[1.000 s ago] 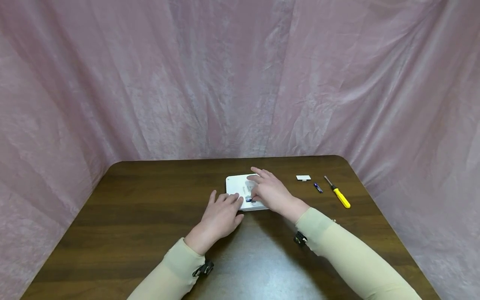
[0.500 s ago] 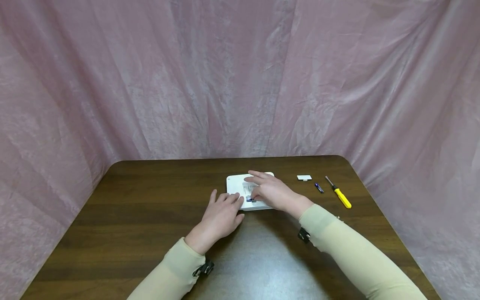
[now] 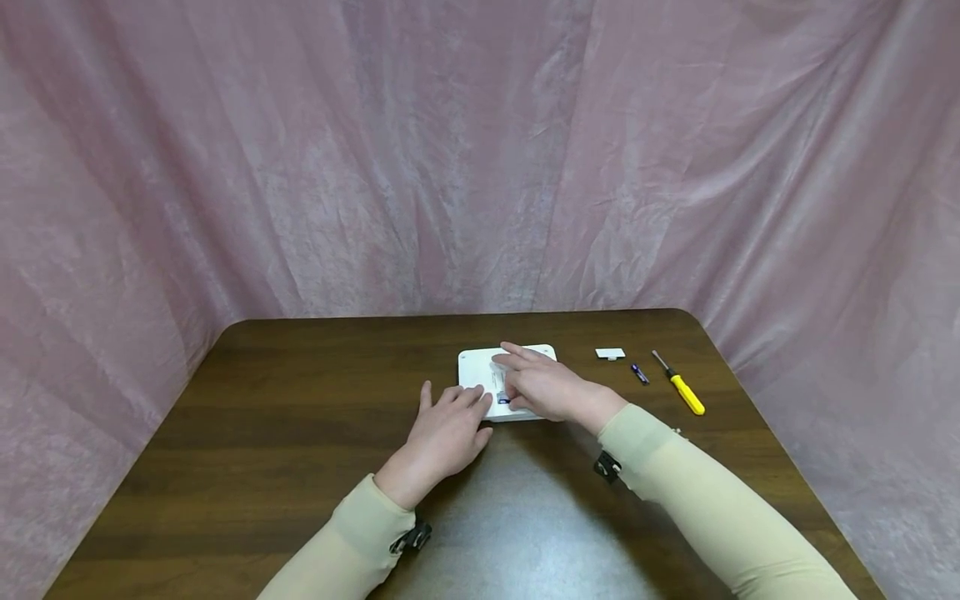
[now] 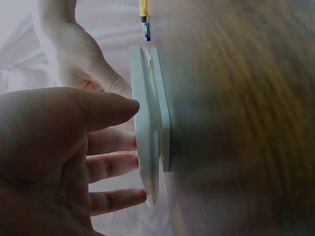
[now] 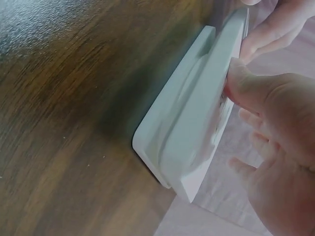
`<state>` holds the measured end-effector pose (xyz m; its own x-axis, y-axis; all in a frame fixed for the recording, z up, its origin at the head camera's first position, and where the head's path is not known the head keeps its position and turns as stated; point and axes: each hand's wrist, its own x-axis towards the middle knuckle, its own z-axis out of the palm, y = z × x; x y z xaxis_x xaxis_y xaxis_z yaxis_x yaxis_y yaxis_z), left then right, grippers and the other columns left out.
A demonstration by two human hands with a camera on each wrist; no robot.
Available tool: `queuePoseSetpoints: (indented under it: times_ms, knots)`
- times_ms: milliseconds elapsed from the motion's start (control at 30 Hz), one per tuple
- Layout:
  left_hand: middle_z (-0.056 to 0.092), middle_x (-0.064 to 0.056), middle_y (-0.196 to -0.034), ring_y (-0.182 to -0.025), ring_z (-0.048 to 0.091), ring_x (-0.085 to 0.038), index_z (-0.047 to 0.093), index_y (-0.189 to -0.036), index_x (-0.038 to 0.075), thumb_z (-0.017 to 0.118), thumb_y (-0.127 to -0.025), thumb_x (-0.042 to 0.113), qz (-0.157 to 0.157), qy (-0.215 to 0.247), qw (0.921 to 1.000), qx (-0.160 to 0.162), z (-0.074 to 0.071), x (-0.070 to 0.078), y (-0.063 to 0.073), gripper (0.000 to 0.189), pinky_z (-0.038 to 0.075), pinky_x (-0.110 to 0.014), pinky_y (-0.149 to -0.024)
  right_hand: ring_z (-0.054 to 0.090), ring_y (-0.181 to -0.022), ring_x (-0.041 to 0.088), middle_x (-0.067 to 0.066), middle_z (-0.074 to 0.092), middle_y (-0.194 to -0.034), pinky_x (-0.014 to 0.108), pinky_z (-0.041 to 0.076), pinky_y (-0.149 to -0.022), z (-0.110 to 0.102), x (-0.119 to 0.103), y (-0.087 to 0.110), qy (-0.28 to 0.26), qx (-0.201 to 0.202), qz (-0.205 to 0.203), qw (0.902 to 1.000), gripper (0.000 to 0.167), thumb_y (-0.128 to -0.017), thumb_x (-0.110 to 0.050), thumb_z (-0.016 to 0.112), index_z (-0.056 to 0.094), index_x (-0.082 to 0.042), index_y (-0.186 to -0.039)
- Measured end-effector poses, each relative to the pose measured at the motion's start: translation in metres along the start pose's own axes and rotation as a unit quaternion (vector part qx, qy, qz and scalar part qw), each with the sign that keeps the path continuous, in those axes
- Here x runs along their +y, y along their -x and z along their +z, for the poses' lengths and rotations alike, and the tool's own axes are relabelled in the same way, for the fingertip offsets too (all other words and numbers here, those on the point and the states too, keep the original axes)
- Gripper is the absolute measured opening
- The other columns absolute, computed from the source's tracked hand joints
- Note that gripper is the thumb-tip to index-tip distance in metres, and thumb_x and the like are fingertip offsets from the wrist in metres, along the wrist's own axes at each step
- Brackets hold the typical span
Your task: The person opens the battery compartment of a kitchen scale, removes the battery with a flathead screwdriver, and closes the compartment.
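Observation:
A white, flat two-layered device (image 3: 474, 363) lies on the brown table, its printed label and uncovered battery slot facing up. A blue battery (image 3: 503, 398) shows in the slot near the front edge. My left hand (image 3: 446, 429) rests its fairly straight fingertips on the device's front left part; in the left wrist view the thumb (image 4: 115, 109) touches the rim. My right hand (image 3: 546, 387) reaches over from the right, thumb and index fingertips at the battery slot, other fingers extended above the label. I cannot tell whether those two fingertips pinch the battery.
To the right of the device lie a small white battery cover (image 3: 610, 353) with a tab, a loose blue battery (image 3: 639, 373) and a yellow-handled screwdriver (image 3: 688, 395). A pink curtain (image 3: 450, 167) hangs behind the table's far edge.
The device has shifted slightly to the right under both hands. My right thumb and index fingertips have moved a little at the slot, where the blue battery still shows.

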<state>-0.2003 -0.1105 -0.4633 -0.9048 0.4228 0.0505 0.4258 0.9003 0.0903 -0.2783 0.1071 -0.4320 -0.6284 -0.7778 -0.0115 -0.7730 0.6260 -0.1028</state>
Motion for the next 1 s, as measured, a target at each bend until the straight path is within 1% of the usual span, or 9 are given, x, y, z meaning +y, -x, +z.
queuePoseSetpoints:
  times_ms: [133,267,467,567,667,767,867,1000]
  knots:
    - [0.057,-0.003,-0.164,-0.147,0.053,-0.032,0.063,-0.159,0.019,0.072,-0.109,0.043,0.001,-0.006,1.0,0.0,-0.002,0.0,0.0,0.056,0.026,-0.079,-0.122,0.027,-0.165,0.039,0.017,0.05,-0.168,0.053,0.03,-0.131,0.0,0.0,-0.002,0.003,0.002,-0.014,0.9999,0.008,-0.1,-0.021,0.085,0.08,-0.015,-0.098]
    - [0.056,-0.004,-0.164,-0.147,0.053,-0.033,0.062,-0.159,0.018,0.072,-0.109,0.042,0.002,-0.007,1.0,-0.004,-0.004,0.0,0.0,0.056,0.026,-0.078,-0.122,0.027,-0.165,0.041,0.017,0.049,-0.169,0.053,0.029,-0.131,0.0,0.0,-0.005,-0.014,-0.003,-0.024,0.9996,0.006,-0.101,-0.016,0.084,0.082,-0.013,-0.105]
    - [0.056,-0.004,-0.164,-0.148,0.052,-0.033,0.063,-0.158,0.017,0.072,-0.109,0.041,0.006,0.004,1.0,-0.006,-0.002,0.003,0.0,0.055,0.026,-0.079,-0.121,0.027,-0.165,0.041,0.019,0.052,-0.165,0.051,0.029,-0.131,-0.006,-0.004,-0.004,-0.02,-0.032,-0.017,0.9991,0.007,-0.098,-0.012,0.086,0.079,-0.011,-0.097]
    - [0.056,-0.004,-0.164,-0.149,0.052,-0.033,0.063,-0.158,0.017,0.072,-0.109,0.041,0.006,0.004,1.0,-0.004,-0.001,0.005,0.0,0.056,0.026,-0.08,-0.121,0.026,-0.166,0.04,0.019,0.052,-0.166,0.051,0.028,-0.131,-0.007,-0.006,-0.003,-0.015,-0.033,-0.012,0.9993,0.009,-0.098,-0.014,0.087,0.079,-0.013,-0.095]
    - [0.057,-0.005,-0.164,-0.148,0.052,-0.033,0.063,-0.158,0.016,0.073,-0.108,0.041,0.005,0.0,1.0,0.003,-0.001,0.005,-0.001,0.057,0.026,-0.08,-0.121,0.026,-0.165,0.043,0.019,0.053,-0.164,0.052,0.029,-0.131,-0.007,-0.006,-0.001,-0.017,-0.014,-0.011,0.9997,0.009,-0.097,-0.015,0.087,0.079,-0.014,-0.094]
    - [0.057,-0.005,-0.163,-0.147,0.053,-0.034,0.063,-0.158,0.015,0.073,-0.108,0.041,0.005,-0.003,0.9999,0.01,-0.001,0.005,-0.001,0.057,0.027,-0.079,-0.121,0.027,-0.164,0.046,0.02,0.056,-0.161,0.055,0.033,-0.128,-0.004,-0.002,0.001,-0.026,0.014,-0.01,0.9995,0.009,-0.096,-0.015,0.088,0.079,-0.015,-0.093]
    - [0.058,-0.005,-0.162,-0.146,0.054,-0.034,0.063,-0.157,0.015,0.073,-0.108,0.041,0.005,-0.004,0.9999,0.009,-0.001,0.005,-0.001,0.056,0.027,-0.078,-0.122,0.029,-0.163,0.047,0.02,0.058,-0.157,0.058,0.036,-0.126,0.0,0.003,0.003,-0.043,0.037,-0.004,0.9984,0.009,-0.096,-0.017,0.088,0.08,-0.016,-0.092]
    - [0.057,-0.005,-0.163,-0.147,0.053,-0.034,0.063,-0.158,0.015,0.073,-0.108,0.041,0.006,-0.003,1.0,0.007,-0.001,0.005,-0.001,0.057,0.028,-0.078,-0.122,0.03,-0.163,0.045,0.019,0.061,-0.154,0.061,0.035,-0.126,0.005,0.01,0.007,-0.071,0.06,0.001,0.9957,0.009,-0.095,-0.019,0.089,0.081,-0.015,-0.092]
